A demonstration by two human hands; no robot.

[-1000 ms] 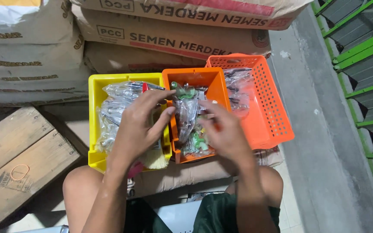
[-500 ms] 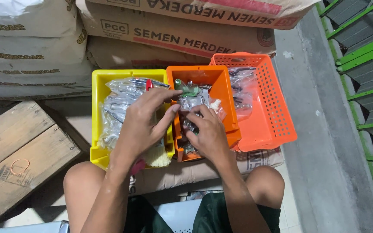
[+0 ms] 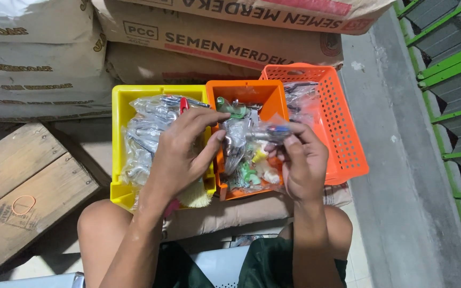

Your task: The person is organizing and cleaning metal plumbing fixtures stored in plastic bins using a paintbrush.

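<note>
Head view. Three bins at centre: one yellow bin (image 3: 117,140), one orange bin (image 3: 244,90), one orange basket (image 3: 348,138), all holding clear bagged fittings. Three paper sacks (image 3: 225,48) stacked across the top. Left hand (image 3: 180,154), fingers spread, touches a bag (image 3: 236,140) over the orange bin. Right hand (image 3: 302,162) pinches a small bagged fitting (image 3: 270,133), centre.

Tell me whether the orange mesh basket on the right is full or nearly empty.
Nearly empty. The orange mesh basket shows bare perforated floor and walls; only a few clear plastic packets lie at its far left corner.
</note>
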